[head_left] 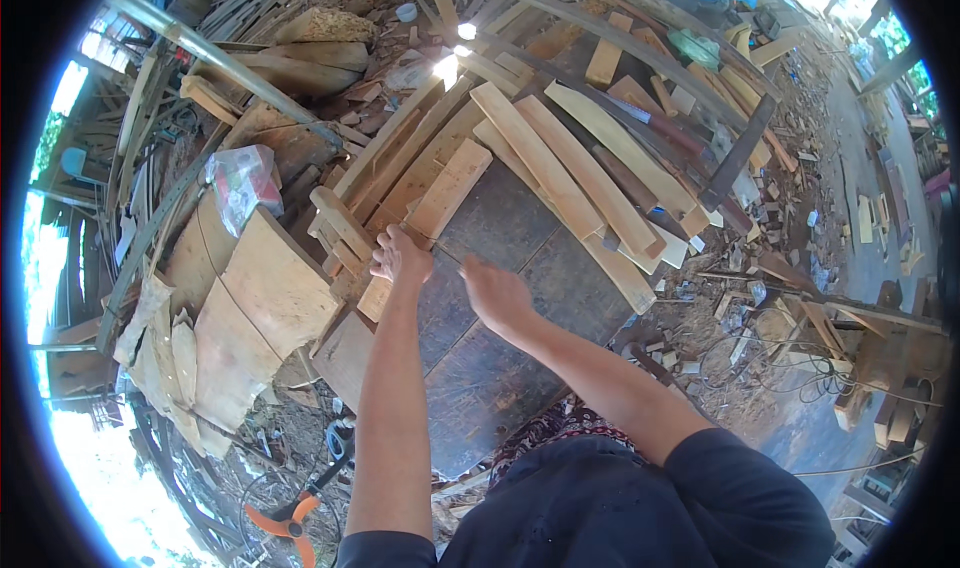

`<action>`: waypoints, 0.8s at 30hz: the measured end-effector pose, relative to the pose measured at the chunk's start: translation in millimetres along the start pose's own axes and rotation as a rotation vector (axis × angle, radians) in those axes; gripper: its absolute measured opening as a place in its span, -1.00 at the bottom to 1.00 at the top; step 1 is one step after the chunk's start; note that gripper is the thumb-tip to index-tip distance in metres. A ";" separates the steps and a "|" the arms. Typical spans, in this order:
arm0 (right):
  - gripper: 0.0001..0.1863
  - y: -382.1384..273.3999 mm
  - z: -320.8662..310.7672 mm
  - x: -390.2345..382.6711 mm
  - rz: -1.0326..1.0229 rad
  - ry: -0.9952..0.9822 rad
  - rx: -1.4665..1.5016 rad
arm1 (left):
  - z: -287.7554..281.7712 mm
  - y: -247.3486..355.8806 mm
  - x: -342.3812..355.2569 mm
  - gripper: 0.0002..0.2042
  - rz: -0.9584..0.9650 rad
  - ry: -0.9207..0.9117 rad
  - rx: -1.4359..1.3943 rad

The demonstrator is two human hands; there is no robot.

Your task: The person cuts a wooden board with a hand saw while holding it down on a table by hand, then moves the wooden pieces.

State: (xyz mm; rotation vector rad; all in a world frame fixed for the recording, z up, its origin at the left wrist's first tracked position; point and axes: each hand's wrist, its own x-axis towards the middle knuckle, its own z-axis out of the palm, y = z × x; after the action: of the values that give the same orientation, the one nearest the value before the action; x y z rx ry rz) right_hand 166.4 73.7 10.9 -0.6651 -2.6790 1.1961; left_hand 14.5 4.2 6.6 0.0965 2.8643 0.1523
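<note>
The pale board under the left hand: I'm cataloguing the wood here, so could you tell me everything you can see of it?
The pale board is a straight, narrow, tan piece that looks like bare wood, with a few small dark marks. It appears to lie flat, slanting from upper right to lower left along the left edge of the dark tabletop. The left hand rests on it, hiding part. A thin dark line crosses it beside that hand; what it is, I cannot tell.

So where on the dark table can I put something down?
Bare table shows between the right hand and the long boards, and between the arms. It's crowded beyond the left hand, with wood pieces, and where the boards lie.
</note>
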 end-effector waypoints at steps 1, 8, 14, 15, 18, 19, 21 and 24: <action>-0.85 4.7 -7.4 -15.4 0.037 -0.082 -0.014 | -0.3 -4.7 1.6 -0.37 -0.002 -0.007 0.026; -0.85 -5.6 7.1 32.6 0.007 0.009 0.004 | -2.8 13.9 -5.5 -0.36 0.063 0.016 0.023; -0.82 -1.9 -19.1 -23.9 0.164 -0.266 -0.113 | -0.8 -6.7 1.0 -0.34 0.012 -0.003 0.055; -0.82 -0.1 -18.9 -21.2 0.166 -0.265 -0.118 | 0.5 -4.7 2.6 -0.34 0.015 -0.007 0.050; -0.83 -1.1 -1.2 7.5 0.102 -0.112 -0.085 | 1.7 5.5 3.2 -0.32 0.102 -0.010 0.050; -0.82 -2.3 8.2 27.1 0.057 -0.033 -0.047 | 2.9 10.1 0.6 -0.34 0.096 0.016 0.027; -0.81 -9.2 14.3 34.2 0.012 0.039 -0.002 | 2.2 7.2 0.4 -0.36 0.083 0.042 0.011; -0.82 -5.1 2.3 6.4 0.050 -0.033 -0.015 | -0.5 -1.5 2.9 -0.37 0.010 0.006 0.018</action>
State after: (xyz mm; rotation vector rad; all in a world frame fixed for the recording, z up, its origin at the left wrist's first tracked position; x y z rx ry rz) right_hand 158.3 72.0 12.7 -0.7251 -2.7160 1.2104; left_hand 11.5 2.9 6.2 0.1136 2.8720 0.1293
